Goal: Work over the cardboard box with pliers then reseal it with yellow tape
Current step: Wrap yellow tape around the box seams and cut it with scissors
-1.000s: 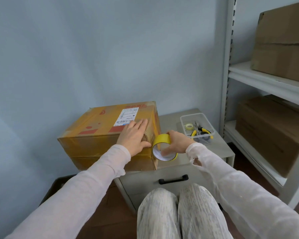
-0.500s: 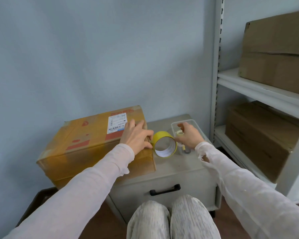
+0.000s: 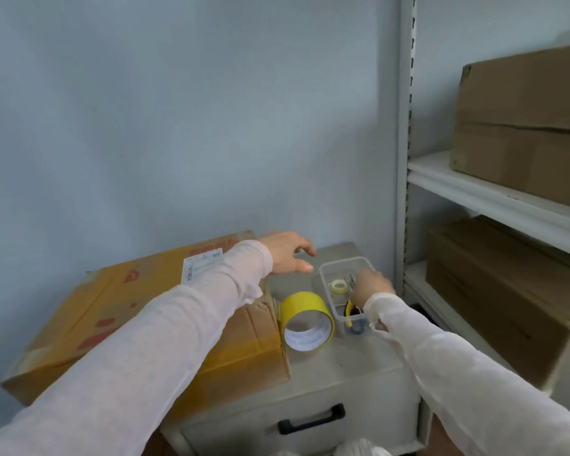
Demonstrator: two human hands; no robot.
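The box (image 3: 129,324) has one blurry label (image 3: 201,266); one big tape roll (image 3: 305,311) sits beside it. Left hand (image 3: 287,251) loose, empty. Right hand (image 3: 372,287) in tub (image 3: 346,263), grip hidden.

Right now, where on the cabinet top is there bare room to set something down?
Bare cabinet top lies in front of the yellow tape roll and clear bin. A smaller patch sits behind the roll, between cardboard box and bin. The bin is crowded.

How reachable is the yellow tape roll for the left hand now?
Probably yes: the left hand hovers open just beyond the tape roll, which stands uncovered beside the box; the right hand is in the clear bin.
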